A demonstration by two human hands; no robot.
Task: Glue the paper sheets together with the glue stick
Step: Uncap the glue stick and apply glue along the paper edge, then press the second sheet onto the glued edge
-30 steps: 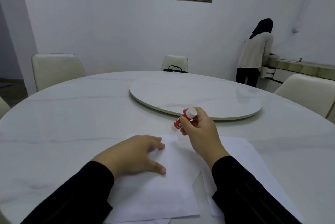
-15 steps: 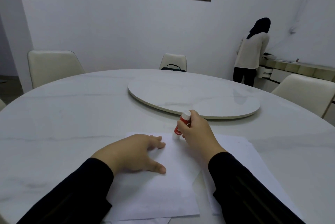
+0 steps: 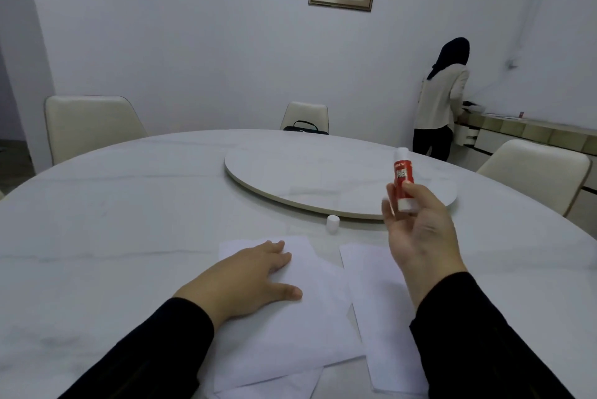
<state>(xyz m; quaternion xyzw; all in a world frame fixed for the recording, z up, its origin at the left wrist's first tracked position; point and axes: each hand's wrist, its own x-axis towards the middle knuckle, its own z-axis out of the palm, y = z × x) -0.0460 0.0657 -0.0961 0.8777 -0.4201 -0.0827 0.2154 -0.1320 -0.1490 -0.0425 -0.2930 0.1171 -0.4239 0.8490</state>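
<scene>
The right hand (image 3: pixel 420 234) was raised above the table, palm turned toward the camera, pinching the lower end of the glue stick (image 3: pixel 403 179) between thumb and fingertips so that the tube stood nearly upright in the air. The left hand (image 3: pixel 248 279) lay flat, fingers straight and slightly spread, pressing on the left paper sheet (image 3: pixel 290 327). A second paper sheet (image 3: pixel 378 318) lay just beside it on the right, partly hidden by the right sleeve. The small white cap (image 3: pixel 332 223) stood on the table (image 3: pixel 113 221) beyond the sheets, near the rim of the round turntable (image 3: pixel 307 179). The tabletop was pale, smooth and faintly veined; the glue tube was red with white ends. Cream chairs (image 3: pixel 90 124) ringed the table, and a person (image 3: pixel 442 98) stood at a counter by the far wall.
</scene>
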